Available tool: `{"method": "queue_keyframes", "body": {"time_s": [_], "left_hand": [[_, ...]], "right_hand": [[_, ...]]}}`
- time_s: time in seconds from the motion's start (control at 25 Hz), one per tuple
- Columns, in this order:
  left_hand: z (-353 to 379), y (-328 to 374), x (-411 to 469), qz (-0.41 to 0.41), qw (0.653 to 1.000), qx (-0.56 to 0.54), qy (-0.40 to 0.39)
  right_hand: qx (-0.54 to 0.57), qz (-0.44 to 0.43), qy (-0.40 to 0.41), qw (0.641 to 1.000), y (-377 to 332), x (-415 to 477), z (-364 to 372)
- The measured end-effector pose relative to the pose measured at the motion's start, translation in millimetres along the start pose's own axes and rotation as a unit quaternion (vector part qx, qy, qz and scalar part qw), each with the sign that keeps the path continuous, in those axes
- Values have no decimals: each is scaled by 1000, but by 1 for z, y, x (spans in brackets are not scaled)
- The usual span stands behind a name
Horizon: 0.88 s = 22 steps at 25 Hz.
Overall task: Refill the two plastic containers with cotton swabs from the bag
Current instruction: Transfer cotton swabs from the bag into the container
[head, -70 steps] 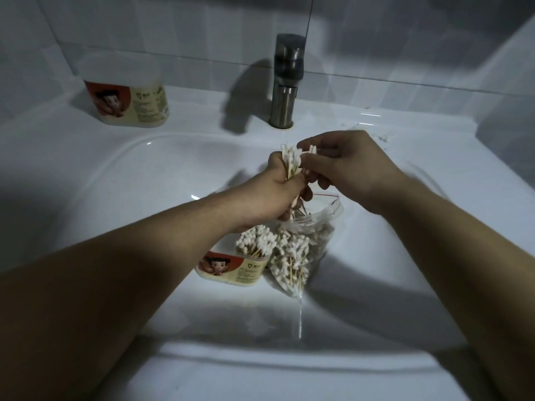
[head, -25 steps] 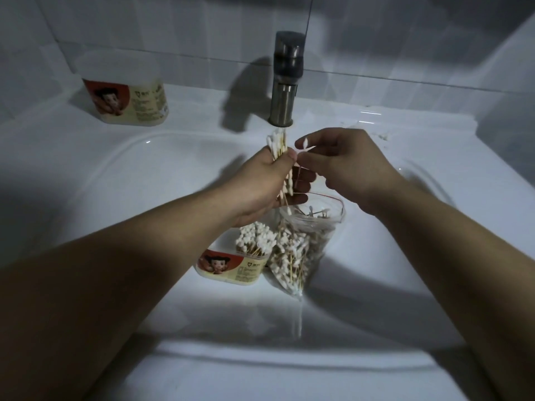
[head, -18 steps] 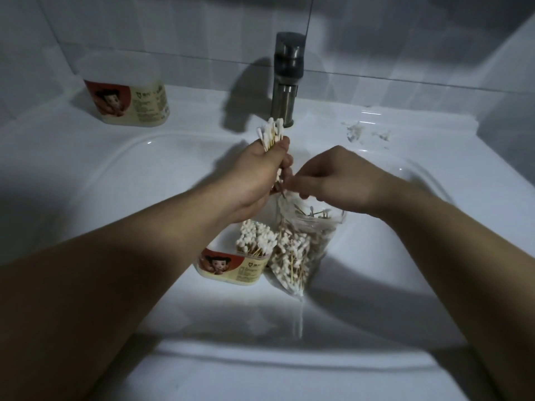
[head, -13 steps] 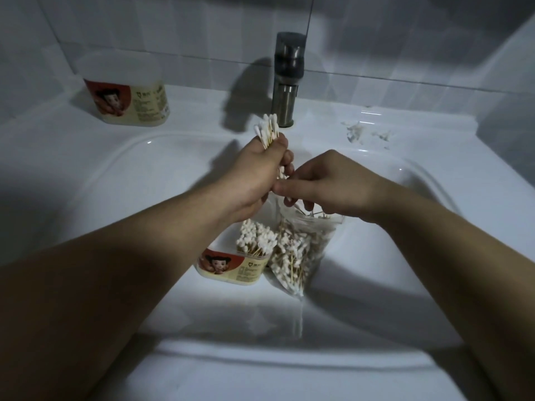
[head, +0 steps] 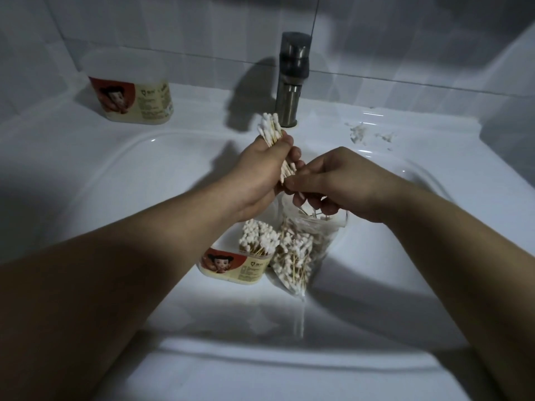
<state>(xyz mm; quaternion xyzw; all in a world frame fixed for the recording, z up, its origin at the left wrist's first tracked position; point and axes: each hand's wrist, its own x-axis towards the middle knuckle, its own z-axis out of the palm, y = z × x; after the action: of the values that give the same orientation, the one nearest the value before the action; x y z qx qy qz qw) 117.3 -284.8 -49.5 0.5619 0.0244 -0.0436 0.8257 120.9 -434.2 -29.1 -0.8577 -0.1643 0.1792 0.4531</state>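
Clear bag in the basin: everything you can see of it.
The bag is thin clear plastic, standing roughly upright in the sink basin, mouth open at the top, tapering to a corner nearest the camera. It is packed with jumbled swabs, white tips on wooden-looking sticks. The right hand has curled fingers at its mouth, pinching swabs. Its left side lies against the open container.

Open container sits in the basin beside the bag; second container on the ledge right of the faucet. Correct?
No. Head view shows the second container on the ledge left of the faucet. The open container does sit in the basin beside the bag.
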Motion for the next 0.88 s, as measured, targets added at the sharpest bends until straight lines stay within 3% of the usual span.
{"method": "queue_keyframes", "body": {"time_s": [0.2, 0.32, 0.44, 0.6, 0.88], "left_hand": [[-10, 3, 15, 9, 991, -66, 119], [-21, 7, 21, 29, 983, -14, 182], [-20, 4, 15, 12, 988, 96, 123], [-9, -5, 4, -20, 984, 177, 10], [-6, 0, 3, -13, 992, 108, 66]], "right_hand": [[-103, -4, -11, 995, -5, -4, -9], [-98, -9, 14, 995, -3, -3, -8], [-62, -17, 72, 995, 0, 1, -8], [-84, -38, 88, 992, 0, 3, -3], [-272, -10, 91, 958, 6, 6, -11]]}}
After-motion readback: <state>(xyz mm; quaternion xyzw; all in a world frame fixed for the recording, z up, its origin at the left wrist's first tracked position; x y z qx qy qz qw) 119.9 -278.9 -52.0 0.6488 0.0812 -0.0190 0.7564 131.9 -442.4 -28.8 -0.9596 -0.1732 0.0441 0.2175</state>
